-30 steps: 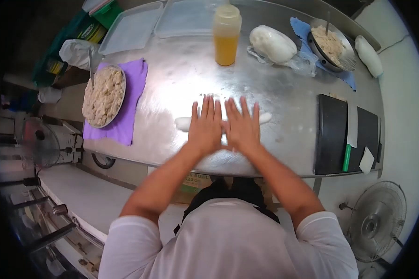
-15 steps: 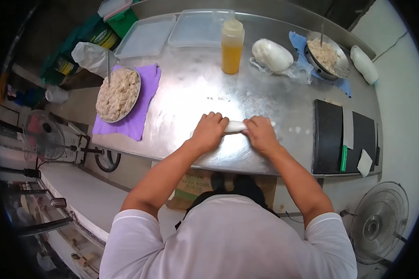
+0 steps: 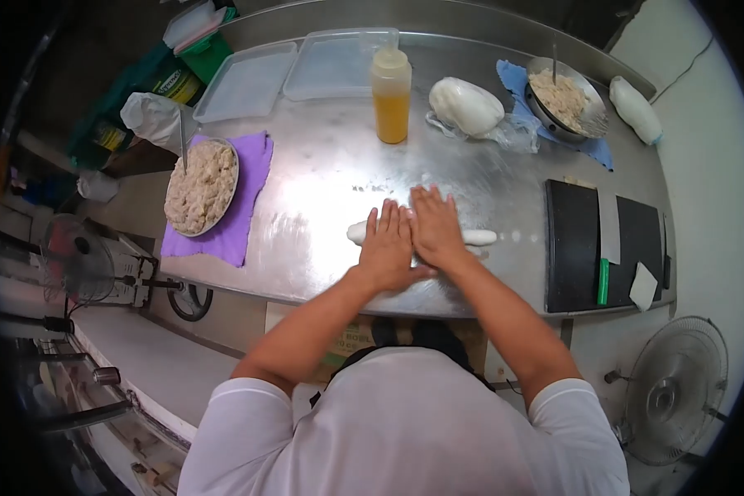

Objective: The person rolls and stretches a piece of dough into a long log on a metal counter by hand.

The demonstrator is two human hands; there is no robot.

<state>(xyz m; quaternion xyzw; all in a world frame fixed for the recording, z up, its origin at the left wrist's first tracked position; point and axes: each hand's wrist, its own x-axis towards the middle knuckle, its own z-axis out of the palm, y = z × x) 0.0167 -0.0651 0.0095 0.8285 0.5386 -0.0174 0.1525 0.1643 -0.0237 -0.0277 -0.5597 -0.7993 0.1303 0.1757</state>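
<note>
While both palms are laid on the white dough roll point(image 3: 479, 237), it's kept on the bare steel table point(image 3: 306, 182) near the front edge, ends showing at L & R. Left hand point(image 3: 386, 252) is set flat, fingers straight w/ slight gaps, thumb angled out; right hand point(image 3: 434, 227) is placed just beside it, fingers extended and slightly parted — nothing pinched.

Surface: brushed metal, glare mid-table, dark specks seen beyond the hands. At L, a plate point(image 3: 237, 169) of pale mix point(image 3: 198, 188) w/ a utensil stuck in it is set on a purple cloth point(image 3: 252, 182). Far edge is taken up by two translucent trays point(image 3: 246, 81), a squeeze bottle point(image 3: 391, 107) approx. half filled w/ yellow liquid, and a plastic-wrapped white mass point(image 3: 466, 107). Far R: bowl point(image 3: 549, 121) of similar mix on a blue cloth point(image 3: 599, 155), w/ a white bundle point(image 3: 635, 112) near it. Near R, a green-handled knife point(image 3: 608, 227) and a white scraper point(image 3: 643, 287) are laid on black boards point(image 3: 572, 248).

Room: pale wall point(image 3: 711, 165) and a fan point(image 3: 663, 399) at R; another fan point(image 3: 74, 256) and a low white counter point(image 3: 140, 355) at L. Printed cardboard point(image 3: 461, 332) is seen by the feet — text partly hidden.
</note>
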